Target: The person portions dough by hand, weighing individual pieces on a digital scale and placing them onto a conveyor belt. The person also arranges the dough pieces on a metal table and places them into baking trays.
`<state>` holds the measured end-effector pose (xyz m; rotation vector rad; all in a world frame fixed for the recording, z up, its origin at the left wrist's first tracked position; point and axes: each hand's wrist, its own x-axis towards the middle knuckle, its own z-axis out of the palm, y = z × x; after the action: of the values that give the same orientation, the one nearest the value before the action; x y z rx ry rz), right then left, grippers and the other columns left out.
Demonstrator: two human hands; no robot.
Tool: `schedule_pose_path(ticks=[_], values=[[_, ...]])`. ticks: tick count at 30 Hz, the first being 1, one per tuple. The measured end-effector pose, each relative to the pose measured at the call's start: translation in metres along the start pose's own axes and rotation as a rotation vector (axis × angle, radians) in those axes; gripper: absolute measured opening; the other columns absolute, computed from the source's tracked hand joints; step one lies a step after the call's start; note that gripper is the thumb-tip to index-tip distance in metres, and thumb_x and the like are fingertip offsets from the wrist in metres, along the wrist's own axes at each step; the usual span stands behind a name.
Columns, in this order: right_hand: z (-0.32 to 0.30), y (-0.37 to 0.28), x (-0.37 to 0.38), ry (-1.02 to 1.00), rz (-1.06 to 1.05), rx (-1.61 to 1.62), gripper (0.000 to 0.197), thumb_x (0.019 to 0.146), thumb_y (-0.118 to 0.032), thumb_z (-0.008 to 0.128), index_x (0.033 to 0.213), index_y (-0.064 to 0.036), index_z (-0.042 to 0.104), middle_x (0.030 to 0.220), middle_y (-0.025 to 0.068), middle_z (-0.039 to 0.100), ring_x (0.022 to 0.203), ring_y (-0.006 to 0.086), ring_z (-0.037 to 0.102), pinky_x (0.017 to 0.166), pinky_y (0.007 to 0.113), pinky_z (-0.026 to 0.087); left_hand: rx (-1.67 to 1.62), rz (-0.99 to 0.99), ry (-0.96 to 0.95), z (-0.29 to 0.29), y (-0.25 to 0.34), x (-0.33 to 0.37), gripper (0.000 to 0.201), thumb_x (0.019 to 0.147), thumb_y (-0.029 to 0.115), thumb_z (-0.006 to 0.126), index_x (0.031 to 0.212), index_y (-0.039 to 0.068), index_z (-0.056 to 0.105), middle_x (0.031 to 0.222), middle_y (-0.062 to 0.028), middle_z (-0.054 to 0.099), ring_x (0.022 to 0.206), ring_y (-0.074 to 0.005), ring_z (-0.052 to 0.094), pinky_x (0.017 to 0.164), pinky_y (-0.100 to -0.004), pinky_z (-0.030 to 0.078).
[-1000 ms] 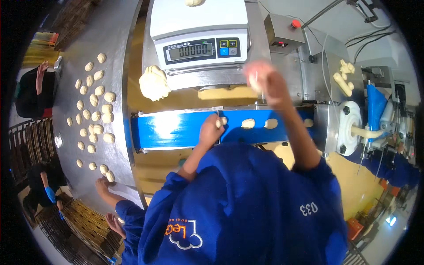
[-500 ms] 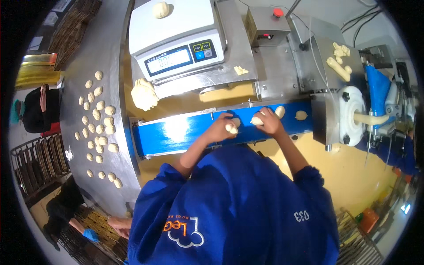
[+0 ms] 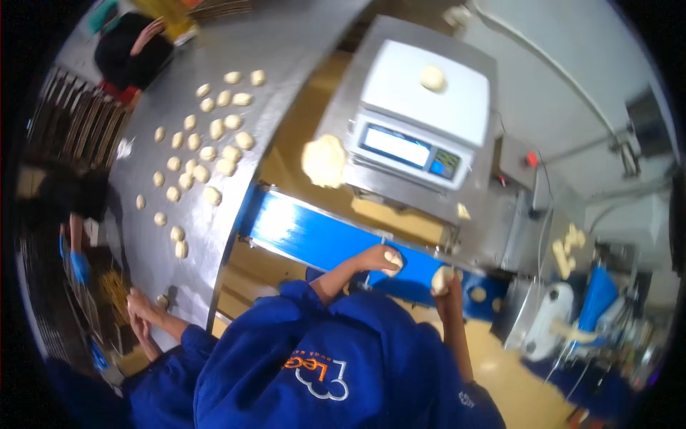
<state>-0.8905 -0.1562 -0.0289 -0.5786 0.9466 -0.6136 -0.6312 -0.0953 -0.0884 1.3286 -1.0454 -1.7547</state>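
Observation:
My left hand [image 3: 374,257] is closed around a pale dough piece [image 3: 392,262] above the blue conveyor belt [image 3: 307,230]. To its right, my right hand [image 3: 448,287] grips another dough piece [image 3: 442,277], held up at the belt's near edge. Further right on the belt lie a round dough piece [image 3: 478,294] and one more beside the machine [image 3: 497,304]. A dough ball [image 3: 431,78] sits on the pan of the white scale [image 3: 404,107]. A large dough lump [image 3: 325,161] rests at the left edge of the scale's stand.
Many dough pieces [image 3: 207,153] lie on the steel table [image 3: 286,50] at left. A co-worker's bare hands [image 3: 145,312] are at its near edge; a blue-gloved hand [image 3: 80,268] is beyond. The dough machine [image 3: 525,307] stands at the belt's right end, with dough scraps [image 3: 564,254] on top.
The whole view has turned, so the scale sits further right and the table shows more. My hands have lifted slightly with the dough pieces. A co-worker's arms reach further in at lower left.

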Motion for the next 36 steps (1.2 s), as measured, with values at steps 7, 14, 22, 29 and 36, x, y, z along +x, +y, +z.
schedule_pose_path(ticks=[7,14,22,29,36], values=[[0.130,-0.005,0.056,-0.424,0.078,-0.228,0.054,0.075,-0.032,0.071,0.116,-0.0058,0.046,0.100,0.0090,0.054,0.085,0.0195,0.056,0.065,0.031,0.050,-1.027,0.388,0.202,-0.093,0.023,-0.133,0.041,0.080,0.015,0.067,0.116,0.000,0.053,0.114,-0.0158,0.057,0.100,-0.0250,0.060,0.085,-0.0337,0.052],[0.350,0.051,0.096,-0.684,0.182,-0.223,0.046,0.083,-0.015,0.061,0.123,-0.0026,0.042,0.108,0.0121,0.054,0.093,0.0229,0.057,0.075,0.035,0.050,-0.797,1.014,1.070,-0.248,0.017,-0.377,0.045,0.069,0.030,0.068,0.105,0.005,0.057,0.128,-0.0193,0.047,0.105,-0.0278,0.053,0.091,-0.0344,0.044],[0.695,0.080,0.160,-0.944,-0.218,-0.261,0.041,0.091,-0.022,0.054,0.123,-0.0012,0.042,0.105,0.0067,0.055,0.094,0.0151,0.056,0.074,0.030,0.048,-0.625,1.000,1.681,-0.336,-0.002,-0.540,0.045,0.071,0.021,0.069,0.108,0.001,0.053,0.127,-0.0169,0.049,0.101,-0.0213,0.055,0.080,-0.0287,0.049],[0.838,0.217,0.319,-1.016,-0.845,-1.341,0.042,0.092,-0.035,0.046,0.120,-0.0037,0.047,0.113,0.0180,0.058,0.105,0.0331,0.055,0.088,0.040,0.043,0.075,0.428,1.981,-0.433,-0.019,-0.532,0.031,0.070,0.010,0.071,0.098,0.003,0.062,0.133,-0.0127,0.047,0.113,-0.0224,0.050,0.092,-0.0313,0.044],[0.881,0.212,0.331,-0.787,-1.041,-1.472,0.062,0.086,-0.022,0.058,0.138,-0.0043,0.027,0.132,0.0256,0.041,0.125,0.0367,0.039,0.099,0.042,0.036,-0.450,0.674,1.779,-0.522,0.038,-0.544,0.037,0.076,0.023,0.069,0.107,0.002,0.061,0.113,-0.0158,0.058,0.096,-0.0270,0.061,0.082,-0.0349,0.050]])
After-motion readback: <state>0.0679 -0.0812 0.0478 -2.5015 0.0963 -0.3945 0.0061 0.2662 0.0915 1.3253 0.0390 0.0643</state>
